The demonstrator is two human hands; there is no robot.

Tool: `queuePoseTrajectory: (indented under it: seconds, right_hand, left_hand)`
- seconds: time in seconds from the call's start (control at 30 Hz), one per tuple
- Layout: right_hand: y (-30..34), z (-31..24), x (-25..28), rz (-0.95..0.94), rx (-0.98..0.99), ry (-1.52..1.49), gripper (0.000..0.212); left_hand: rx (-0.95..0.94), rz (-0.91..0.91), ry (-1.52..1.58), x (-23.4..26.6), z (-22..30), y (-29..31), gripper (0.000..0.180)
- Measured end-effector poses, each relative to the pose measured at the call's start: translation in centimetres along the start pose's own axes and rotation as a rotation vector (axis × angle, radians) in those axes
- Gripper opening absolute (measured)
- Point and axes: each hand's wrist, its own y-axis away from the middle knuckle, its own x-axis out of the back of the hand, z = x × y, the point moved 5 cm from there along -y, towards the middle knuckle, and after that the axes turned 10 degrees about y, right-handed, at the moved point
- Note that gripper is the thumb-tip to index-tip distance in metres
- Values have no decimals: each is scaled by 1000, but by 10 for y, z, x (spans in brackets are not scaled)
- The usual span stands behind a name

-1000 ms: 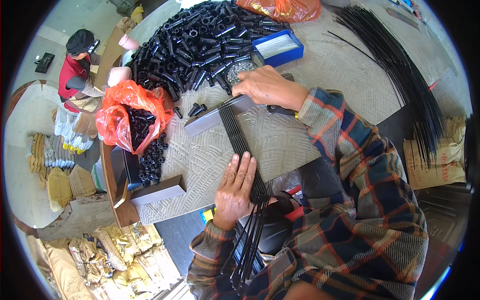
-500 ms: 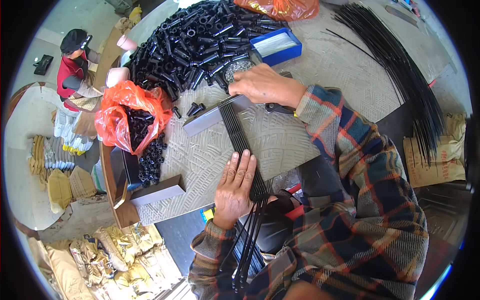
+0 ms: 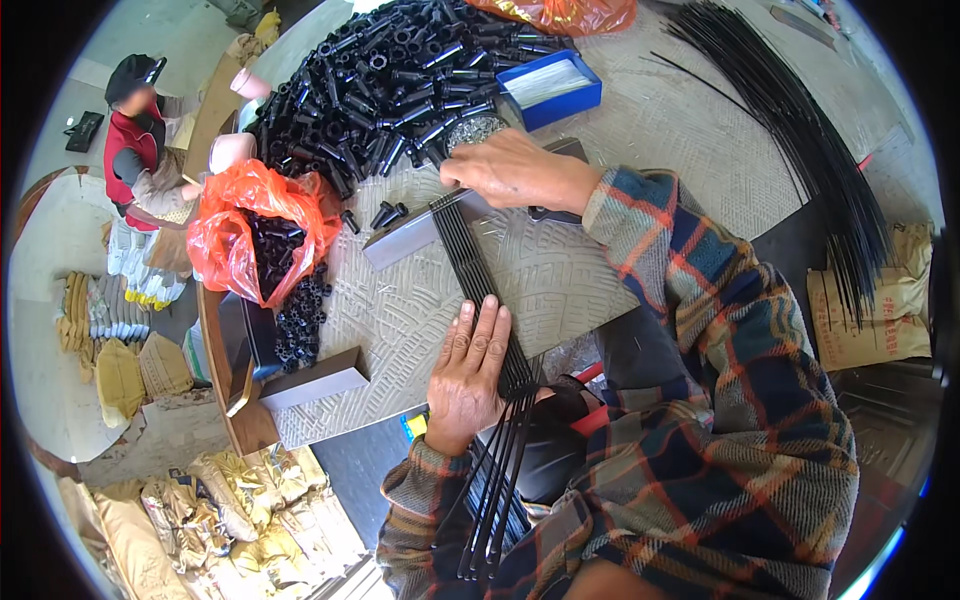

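Observation:
My left hand (image 3: 468,375) lies flat at the table's near edge, fingers stretched out along a row of thin black rods (image 3: 462,245). The rods run side by side up the table; their lower ends fan out below the edge. Their upper ends rest across a grey metal angle bar (image 3: 400,243). My right hand (image 3: 505,170) is closed at those upper ends, its fingertips pressed together; what they hold is hidden. Just beyond it stands a round container of small shiny pieces (image 3: 475,130). A dark tool (image 3: 555,214) lies partly under my right wrist.
Black tubular plastic parts (image 3: 375,90) form a heap beyond my hands, beside a blue box (image 3: 550,95) of thin white strips. An orange bag (image 3: 225,245) holds more parts at left. Long black rods (image 3: 790,130) lie at far right. A co-worker (image 3: 140,150) is at far left.
My right hand has shifted slightly left along the rods' upper ends. My left hand stays on the rods. The co-worker has straightened a little and moved an arm.

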Motion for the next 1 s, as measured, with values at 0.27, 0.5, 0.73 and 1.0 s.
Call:
queuePoseTrajectory:
  seconds: [0.27,0.5,0.73,1.0]
  right_hand:
    - [0,-6,5,-21,36,78,4]
    - [0,5,7,76,-3,-29,7]
    - [-6,8,3,-25,-24,-14,8]
    - [15,111,44,-90,-391,430,4]
  left_hand:
    - [-1,-9,-25,-1,0,2,85]
    - [2,-1,-17,-1,1,-3,83]
    - [-10,37,-45,1,-1,-2,82]
    - [-3,53,-76,-3,-3,-2,71]
